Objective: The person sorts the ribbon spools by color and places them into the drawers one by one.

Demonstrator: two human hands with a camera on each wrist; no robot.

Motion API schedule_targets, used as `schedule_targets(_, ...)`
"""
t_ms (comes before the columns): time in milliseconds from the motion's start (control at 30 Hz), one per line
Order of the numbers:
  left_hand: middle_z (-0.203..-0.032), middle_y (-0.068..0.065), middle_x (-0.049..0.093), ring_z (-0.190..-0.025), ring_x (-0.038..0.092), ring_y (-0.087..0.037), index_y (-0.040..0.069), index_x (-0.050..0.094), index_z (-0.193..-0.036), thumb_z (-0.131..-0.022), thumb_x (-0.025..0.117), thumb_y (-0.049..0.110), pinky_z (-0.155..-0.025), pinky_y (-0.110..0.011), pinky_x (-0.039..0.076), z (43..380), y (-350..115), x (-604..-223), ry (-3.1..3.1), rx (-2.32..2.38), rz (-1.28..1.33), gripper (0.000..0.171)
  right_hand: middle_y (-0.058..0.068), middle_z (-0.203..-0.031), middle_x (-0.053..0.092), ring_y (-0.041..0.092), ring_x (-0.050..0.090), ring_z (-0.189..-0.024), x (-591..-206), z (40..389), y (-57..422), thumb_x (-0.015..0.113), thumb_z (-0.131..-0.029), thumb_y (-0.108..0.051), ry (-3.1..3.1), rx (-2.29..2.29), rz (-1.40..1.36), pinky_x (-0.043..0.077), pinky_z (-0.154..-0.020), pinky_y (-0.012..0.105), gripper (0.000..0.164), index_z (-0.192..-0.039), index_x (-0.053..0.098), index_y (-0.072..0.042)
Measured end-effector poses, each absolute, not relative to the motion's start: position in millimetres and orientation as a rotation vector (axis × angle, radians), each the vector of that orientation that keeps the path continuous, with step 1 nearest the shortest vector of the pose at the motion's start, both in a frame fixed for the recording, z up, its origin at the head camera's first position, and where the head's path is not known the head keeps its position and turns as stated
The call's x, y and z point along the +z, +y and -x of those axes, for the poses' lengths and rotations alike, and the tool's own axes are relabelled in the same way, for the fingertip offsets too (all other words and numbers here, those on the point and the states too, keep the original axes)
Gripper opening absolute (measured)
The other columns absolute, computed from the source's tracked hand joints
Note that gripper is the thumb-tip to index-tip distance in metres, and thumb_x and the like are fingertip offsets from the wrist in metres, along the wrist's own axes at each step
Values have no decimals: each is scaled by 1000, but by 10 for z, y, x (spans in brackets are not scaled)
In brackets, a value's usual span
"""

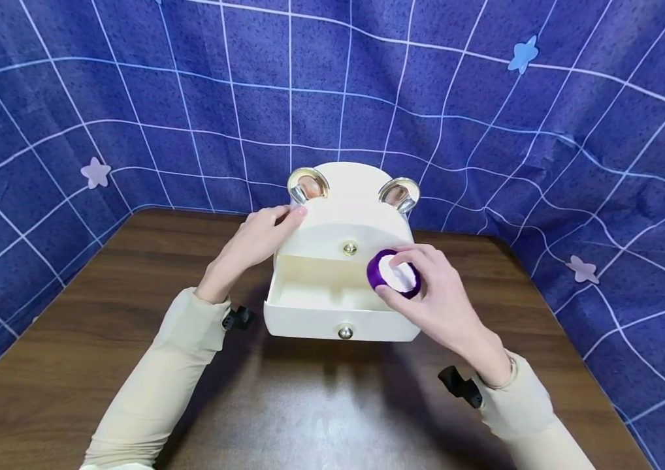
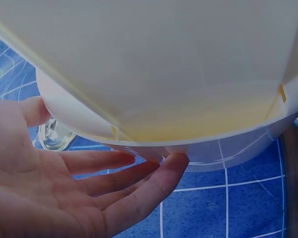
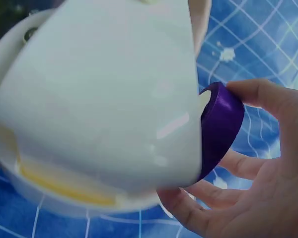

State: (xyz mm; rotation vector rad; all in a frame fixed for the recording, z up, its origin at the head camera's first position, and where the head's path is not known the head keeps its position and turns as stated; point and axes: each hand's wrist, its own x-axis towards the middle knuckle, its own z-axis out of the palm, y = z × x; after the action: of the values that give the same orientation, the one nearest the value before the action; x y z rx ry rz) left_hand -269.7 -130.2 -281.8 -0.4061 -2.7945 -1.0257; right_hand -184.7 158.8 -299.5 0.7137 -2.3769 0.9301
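Right hand (image 1: 439,295): thumb and fingers curled round purple ribbon roll (image 3: 222,130), at right end of the white cabinet's (image 1: 353,212) pulled-out lower drawer (image 1: 309,322). My left hand (image 1: 257,240), fingers loosely extended, touches cabinet's upper left.

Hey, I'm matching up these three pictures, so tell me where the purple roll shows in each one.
Head: right of centre, in the right hand, at the right end of the open drawer; purple roll.
Left wrist: not in it.
Right wrist: right of centre, partly hidden behind the white plastic; roll.
Shared landmark: the blue gridded cloth, in all three.
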Motion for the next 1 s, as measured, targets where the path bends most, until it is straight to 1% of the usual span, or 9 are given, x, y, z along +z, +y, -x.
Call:
schedule_targets(200,-119,-12,66,-112,59,-29,12,60,-128,-98,34,57,-94,-46,46,2712,-1299,-2827,-2786,-1013,411,59,7,-119,62,23,52,-112,-3064,1893,1430,82,-75,-31,-2380,887,-810,42,-92,39,34,-97,64,-12)
schedule_targets(400,-125,-13,63,-116,58,-30,11,56,-134,-99,33,57,-97,-47,45,2713,-1306,-2817,-2803,-1017,410,63,4,-122,62,19,52,-120,-3098,1851,1421,80,-79,-31,-2382,882,-854,40,-100,40,31,-100,65,-13)
schedule_targets(467,-126,-13,63,-117,57,-30,11,55,-134,-99,33,57,-98,-47,45,2712,-1308,-2822,-2806,-1015,411,63,3,-111,66,16,57,-110,-3125,1790,1419,78,-80,-23,-2280,953,-865,42,-94,35,22,-96,67,-13)
schedule_targets(567,-127,-13,62,-118,57,-29,12,55,-135,-99,34,57,-99,-47,44,2707,-1314,-2827,-2803,-1020,405,62,0,-82,68,9,61,-81,-3228,1661,1376,72,-82,-5,-2094,1130,-950,46,-77,22,8,-86,68,-10)
schedule_targets(633,-127,-12,62,-118,56,-29,12,55,-135,-98,34,58,-99,-47,44,2708,-1319,-2831,-2799,-1021,399,62,-1,-65,64,4,58,-62,-3327,1565,1322,66,-85,1,-2072,1271,-1011,47,-60,15,11,-81,68,-9)
schedule_targets(700,-128,-12,62,-119,56,-29,13,55,-136,-98,34,58,-99,-48,44,2710,-1324,-2832,-2796,-1024,395,63,-2,-56,62,2,55,-51,-3430,1502,1271,63,-90,-3,-2187,1393,-1040,45,-49,15,15,-77,67,-10)
schedule_targets(767,-127,-12,62,-119,56,-29,13,55,-136,-98,34,59,-99,-48,44,2718,-1325,-2835,-2794,-1020,395,63,-5,-53,60,0,53,-46,-3509,1479,1230,60,-94,-12,-2372,1432,-998,43,-43,16,20,-75,67,-14)
schedule_targets(867,-128,-12,62,-120,56,-29,13,54,-137,-98,34,59,-99,-48,44,2723,-1317,-2837,-2796,-1021,403,63,-12,-54,57,-4,49,-48,-3588,1515,1196,63,-94,-24,-2546,1295,-924,40,-43,16,26,-68,65,-21)
schedule_targets(1000,-128,-12,62,-119,57,-29,13,54,-136,-98,34,58,-99,-47,44,2724,-1304,-2842,-2796,-1027,413,63,-18,-54,54,-7,47,-51,-3623,1555,1178,67,-90,-25,-2557,1147,-849,38,-44,14,30,-60,62,-25)
